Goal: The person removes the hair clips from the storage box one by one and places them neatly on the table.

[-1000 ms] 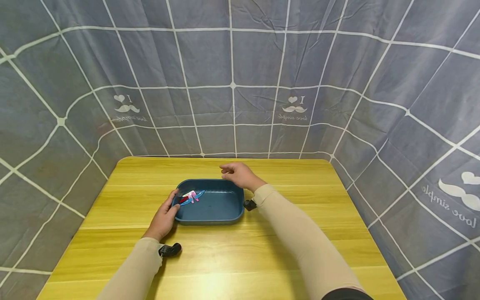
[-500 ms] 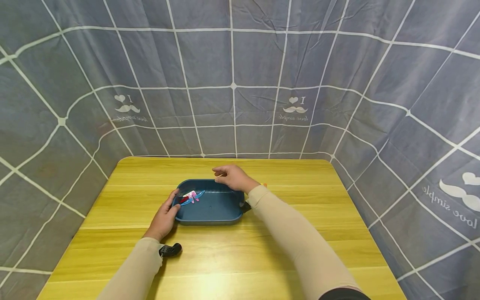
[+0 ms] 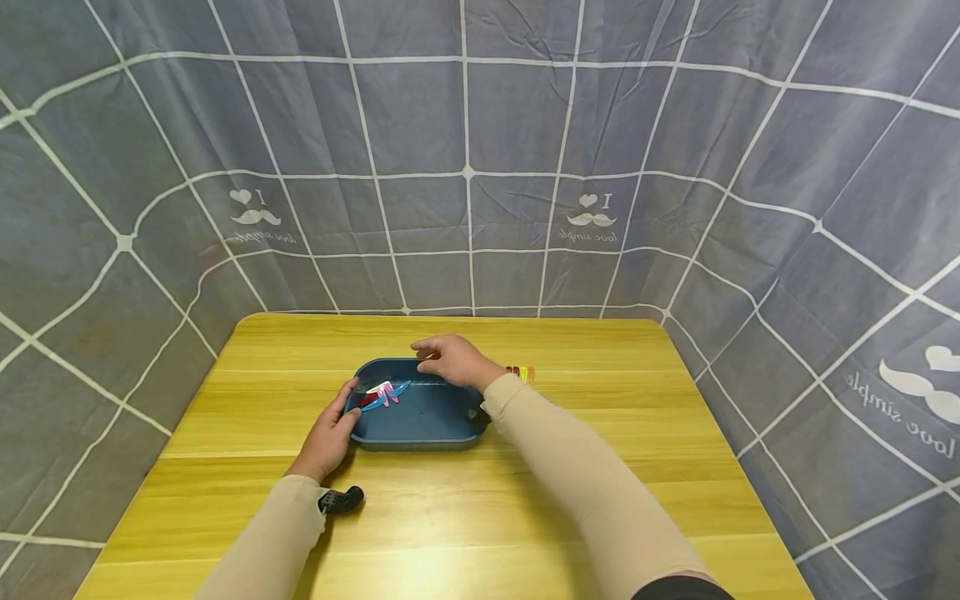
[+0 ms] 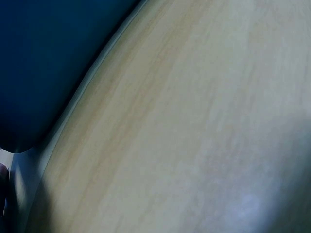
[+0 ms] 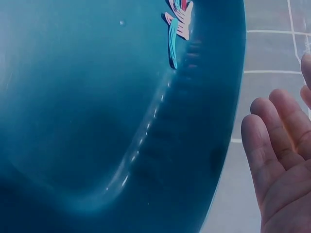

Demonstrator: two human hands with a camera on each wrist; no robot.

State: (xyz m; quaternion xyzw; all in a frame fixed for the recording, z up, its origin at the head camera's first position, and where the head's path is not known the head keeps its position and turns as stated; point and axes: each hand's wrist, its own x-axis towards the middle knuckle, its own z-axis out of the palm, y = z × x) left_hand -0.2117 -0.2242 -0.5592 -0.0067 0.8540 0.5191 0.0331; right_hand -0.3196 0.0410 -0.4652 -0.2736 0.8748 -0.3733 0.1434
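My left hand grips the left end of a dark blue plastic tray, thumb at the rim, fingers along the outside. Inside the tray's left end lies a small heap of hair clips in pink, blue, red and pale colours. My right hand hovers over the tray's far rim with thumb and forefinger close together; whether they pinch something I cannot tell. In the right wrist view, the other fingers are extended beside the tray wall, while the thumb and forefinger tips are mostly cut off by the frame.
A row of red, yellow and orange hair clips lies on the wooden table, right of the tray and partly behind the right sleeve. A grey checked curtain hangs around the table's back and sides.
My right hand has moved left along the tray's far rim, uncovering the row of hair clips on the table. The left hand, tray and clips inside it have stayed put.
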